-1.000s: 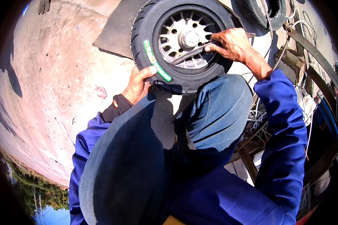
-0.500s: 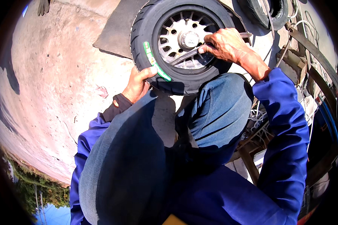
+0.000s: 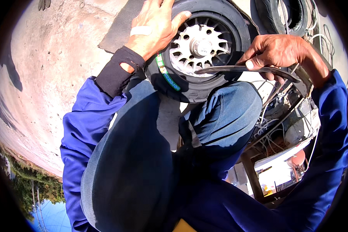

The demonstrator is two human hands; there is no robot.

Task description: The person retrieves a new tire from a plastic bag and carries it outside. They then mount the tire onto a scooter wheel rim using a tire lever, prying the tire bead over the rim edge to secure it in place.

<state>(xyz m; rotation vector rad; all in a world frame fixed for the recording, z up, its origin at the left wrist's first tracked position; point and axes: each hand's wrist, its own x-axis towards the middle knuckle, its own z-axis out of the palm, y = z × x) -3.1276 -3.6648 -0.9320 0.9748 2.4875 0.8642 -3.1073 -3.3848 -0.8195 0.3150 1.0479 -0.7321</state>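
A black tire [image 3: 162, 91] on a spoked silver wheel rim [image 3: 202, 45] lies flat on the ground before my knees. A green, white and blue sticker [image 3: 166, 73] curves along its sidewall. My left hand [image 3: 152, 27] rests on the tire's upper left side with thumb and fingers spread. In my right hand [image 3: 276, 52], off the tire's right edge, is a long dark tire lever [image 3: 236, 69]. The lever crosses the near right sidewall, and its flat tip reaches the rim's lower edge. Whether that tip sits under the tire's bead I cannot tell.
A dark textured mat [image 3: 121, 29] lies partly under the tire. Another tire [image 3: 272, 17] stands beyond it at the upper right. Tangled white cords [image 3: 265, 125] and a metal frame [image 3: 253, 178] crowd my right side. A dark glove [image 3: 44, 4] lies far left on the concrete [image 3: 62, 77].
My left hand has gone from the tire's near left edge up to its far left side. My right hand has drawn right and swung the lever nearly level; the wheel has shifted slightly right.
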